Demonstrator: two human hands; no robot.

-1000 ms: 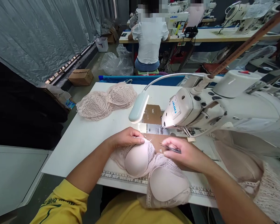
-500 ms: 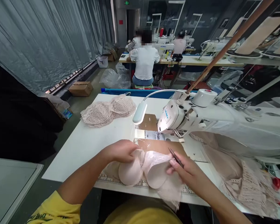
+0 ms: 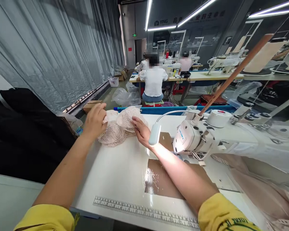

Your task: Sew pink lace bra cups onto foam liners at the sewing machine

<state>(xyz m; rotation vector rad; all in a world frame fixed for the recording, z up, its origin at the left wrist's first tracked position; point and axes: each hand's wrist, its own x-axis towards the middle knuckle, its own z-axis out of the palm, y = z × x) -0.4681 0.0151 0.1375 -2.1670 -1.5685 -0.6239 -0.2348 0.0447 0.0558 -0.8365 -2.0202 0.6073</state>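
A beige lace bra [image 3: 129, 118] lies on top of other lace bras [image 3: 113, 135] at the far left of the white sewing table. My left hand [image 3: 95, 121] is closed on its left end, the lace bunched at the fingertips. Against the right cup lies my right hand [image 3: 142, 132], its fingers stretched out and touching the fabric. Whether anything sits in the right palm cannot be seen. The right forearm passes under the sewing machine's lamp [image 3: 155, 134] and over a brown cardboard sheet [image 3: 156, 179].
A white sewing machine [image 3: 186, 136] stands to the right, with beige fabric [image 3: 260, 183] beyond it. A printed ruler [image 3: 135, 210] runs along the table's front edge. Dark cloth [image 3: 38, 128] hangs at the left. A co-worker [image 3: 155, 80] sits ahead.
Both hands have moved forward and left, taking the bra from the front edge onto the pile. Tweezers seen in my right hand before no longer show. The view has tilted up.
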